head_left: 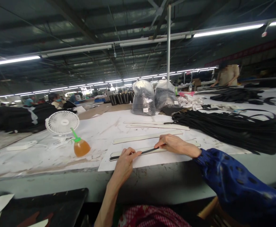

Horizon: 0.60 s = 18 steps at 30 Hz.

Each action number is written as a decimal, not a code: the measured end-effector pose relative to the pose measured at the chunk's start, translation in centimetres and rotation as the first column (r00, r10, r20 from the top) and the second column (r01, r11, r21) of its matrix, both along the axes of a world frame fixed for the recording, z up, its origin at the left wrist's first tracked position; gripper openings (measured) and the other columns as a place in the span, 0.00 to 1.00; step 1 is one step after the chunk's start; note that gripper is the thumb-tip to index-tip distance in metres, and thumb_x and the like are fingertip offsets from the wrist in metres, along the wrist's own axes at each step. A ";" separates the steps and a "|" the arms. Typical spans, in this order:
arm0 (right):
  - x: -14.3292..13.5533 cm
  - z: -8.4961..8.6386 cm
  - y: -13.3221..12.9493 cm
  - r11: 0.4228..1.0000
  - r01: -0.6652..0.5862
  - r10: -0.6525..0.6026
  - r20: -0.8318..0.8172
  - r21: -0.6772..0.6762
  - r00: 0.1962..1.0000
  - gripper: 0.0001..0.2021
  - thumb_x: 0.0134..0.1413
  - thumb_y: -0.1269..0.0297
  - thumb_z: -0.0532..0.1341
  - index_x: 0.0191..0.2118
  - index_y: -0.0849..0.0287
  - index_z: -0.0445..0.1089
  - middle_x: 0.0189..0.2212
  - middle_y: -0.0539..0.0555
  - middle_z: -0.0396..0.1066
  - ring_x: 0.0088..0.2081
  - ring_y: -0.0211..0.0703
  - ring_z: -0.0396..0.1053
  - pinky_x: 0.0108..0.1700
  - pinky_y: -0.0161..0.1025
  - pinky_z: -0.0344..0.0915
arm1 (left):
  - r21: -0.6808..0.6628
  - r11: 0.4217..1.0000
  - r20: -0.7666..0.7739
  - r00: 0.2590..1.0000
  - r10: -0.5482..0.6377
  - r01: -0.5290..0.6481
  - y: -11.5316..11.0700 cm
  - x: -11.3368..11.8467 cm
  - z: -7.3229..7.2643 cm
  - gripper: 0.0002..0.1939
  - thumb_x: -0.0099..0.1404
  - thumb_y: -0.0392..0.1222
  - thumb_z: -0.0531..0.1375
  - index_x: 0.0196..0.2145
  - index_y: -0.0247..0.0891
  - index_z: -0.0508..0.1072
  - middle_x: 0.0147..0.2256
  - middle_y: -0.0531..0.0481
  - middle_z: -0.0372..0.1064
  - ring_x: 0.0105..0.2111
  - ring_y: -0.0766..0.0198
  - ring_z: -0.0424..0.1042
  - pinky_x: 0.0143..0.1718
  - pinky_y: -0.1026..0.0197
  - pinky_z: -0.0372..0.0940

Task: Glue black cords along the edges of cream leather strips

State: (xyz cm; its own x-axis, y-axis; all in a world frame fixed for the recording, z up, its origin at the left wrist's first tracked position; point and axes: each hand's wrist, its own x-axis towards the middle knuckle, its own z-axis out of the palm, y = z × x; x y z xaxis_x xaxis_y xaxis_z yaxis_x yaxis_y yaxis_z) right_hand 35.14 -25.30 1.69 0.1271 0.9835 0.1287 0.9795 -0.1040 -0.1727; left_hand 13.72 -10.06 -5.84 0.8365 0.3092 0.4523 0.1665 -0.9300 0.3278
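Note:
A narrow black strip (149,151) runs between my two hands, along a long pale strip (155,151) with rounded ends on the table. My left hand (126,161) is closed on the black strip, thumb and fingers together near its left part, whose end lies flat on the pale strip. My right hand (173,144) pinches the black strip farther right, a little raised. Just beyond lies another pale strip (147,137), and more thin pale strips (156,125) are farther back. A large bundle of black strips (232,129) is spread to the right.
On the left stand a white fan (62,123) and a squeeze bottle (81,147) of amber liquid with a green nozzle. A white power strip (21,145) lies beyond. Two filled plastic bags (143,99) stand at the back. A co-worker (228,75) is at the far right.

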 end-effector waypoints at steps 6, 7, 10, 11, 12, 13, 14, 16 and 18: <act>0.5 -0.6 -0.6 1.000 0.001 -0.001 -0.018 -0.003 1.000 0.17 0.54 0.73 0.57 0.44 0.48 0.77 0.35 0.52 0.73 0.37 0.41 0.70 0.40 0.33 0.62 | 0.056 0.998 -0.074 0.997 0.011 -0.007 -0.1 0.0 0.2 0.26 0.64 0.26 0.44 0.49 0.46 0.73 0.39 0.47 0.64 0.37 0.60 0.59 0.41 0.57 0.61; 0.5 -0.7 -0.6 1.000 0.004 -0.004 -0.024 -0.004 1.000 0.17 0.54 0.74 0.57 0.43 0.47 0.77 0.35 0.52 0.73 0.36 0.41 0.70 0.39 0.33 0.62 | 0.059 0.998 -0.074 0.997 0.019 -0.014 -0.2 0.0 0.2 0.26 0.64 0.26 0.44 0.49 0.46 0.73 0.39 0.47 0.64 0.37 0.60 0.59 0.41 0.57 0.61; 0.6 -1.1 -0.4 1.000 0.017 -0.017 -0.040 0.015 0.999 0.18 0.52 0.74 0.58 0.43 0.46 0.77 0.35 0.51 0.73 0.36 0.41 0.70 0.40 0.33 0.62 | 0.060 0.997 -0.064 0.997 0.044 -0.041 -0.5 -0.1 0.5 0.26 0.64 0.26 0.44 0.49 0.46 0.73 0.39 0.47 0.64 0.37 0.60 0.59 0.41 0.58 0.60; 0.6 -1.3 -0.3 1.000 0.020 -0.019 -0.045 0.023 0.999 0.18 0.52 0.75 0.58 0.42 0.46 0.77 0.35 0.51 0.73 0.37 0.41 0.70 0.40 0.33 0.62 | 0.059 0.997 -0.066 0.997 0.046 -0.042 -0.5 -0.1 0.5 0.27 0.64 0.25 0.44 0.49 0.46 0.73 0.39 0.48 0.64 0.37 0.60 0.59 0.41 0.58 0.60; 0.6 -1.4 -0.3 0.999 0.022 -0.020 -0.050 0.030 0.999 0.18 0.52 0.75 0.58 0.42 0.46 0.78 0.35 0.51 0.73 0.37 0.41 0.70 0.40 0.33 0.62 | 0.058 0.997 -0.070 0.997 0.045 -0.041 -0.5 -0.1 0.5 0.27 0.63 0.25 0.44 0.49 0.46 0.73 0.39 0.48 0.64 0.37 0.60 0.59 0.41 0.58 0.60; 0.7 -1.6 -0.2 0.999 0.023 -0.021 -0.053 0.037 0.998 0.18 0.52 0.75 0.58 0.42 0.46 0.78 0.35 0.51 0.73 0.38 0.42 0.70 0.40 0.33 0.62 | 0.058 0.998 -0.076 0.996 0.040 -0.035 -0.5 0.0 0.4 0.27 0.63 0.25 0.44 0.49 0.46 0.73 0.39 0.48 0.64 0.36 0.60 0.59 0.41 0.58 0.60; 0.7 -1.7 -0.2 0.999 0.025 -0.022 -0.050 0.044 0.998 0.18 0.52 0.74 0.58 0.42 0.46 0.78 0.35 0.51 0.73 0.38 0.42 0.70 0.39 0.33 0.62 | 0.059 0.998 -0.080 0.996 0.034 -0.030 -0.4 0.0 0.4 0.27 0.63 0.25 0.44 0.50 0.46 0.73 0.39 0.48 0.64 0.37 0.60 0.59 0.41 0.58 0.60; 0.7 -1.9 -0.3 0.998 0.029 -0.028 -0.034 0.047 0.999 0.17 0.52 0.74 0.58 0.41 0.46 0.78 0.36 0.51 0.73 0.38 0.42 0.70 0.38 0.33 0.62 | 0.063 0.998 -0.080 0.996 0.031 -0.026 -0.3 0.1 0.2 0.27 0.63 0.25 0.44 0.50 0.45 0.73 0.40 0.47 0.64 0.37 0.60 0.59 0.42 0.57 0.60; 0.7 -2.0 -0.4 0.999 0.031 -0.031 -0.005 0.045 1.000 0.17 0.52 0.73 0.58 0.42 0.45 0.78 0.36 0.51 0.73 0.38 0.43 0.70 0.37 0.33 0.61 | 0.064 0.998 -0.078 0.996 0.033 -0.028 -0.1 0.1 0.2 0.27 0.63 0.25 0.44 0.50 0.45 0.72 0.40 0.47 0.64 0.37 0.60 0.59 0.42 0.57 0.60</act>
State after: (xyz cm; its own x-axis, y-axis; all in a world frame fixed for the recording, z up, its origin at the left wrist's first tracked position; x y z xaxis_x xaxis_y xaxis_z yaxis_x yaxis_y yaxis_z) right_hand 35.81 -25.66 -0.31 0.1581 0.9723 0.1721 0.9751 -0.1264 -0.1821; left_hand 13.80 -10.18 -5.67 0.8611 0.3078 0.4046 0.2178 -0.9425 0.2536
